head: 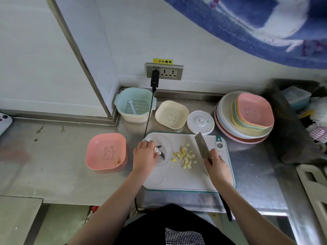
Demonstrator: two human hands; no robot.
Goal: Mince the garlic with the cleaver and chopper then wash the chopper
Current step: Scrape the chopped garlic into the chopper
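Stainless steel counter (62,174) carrying a white cutting board (191,181). Lying in a loose pile at the middle of the board: chopped garlic pieces (184,156). Gripping the cleaver (203,147) by its handle, blade tilted up just right of the garlic: right hand (216,165). Curling over the rim of the clear chopper bowl (161,151) on the board's left end: left hand (145,154). Sitting beyond the board: round white chopper lid (200,122).

The right hand (216,165) hides the cleaver (203,147) handle.
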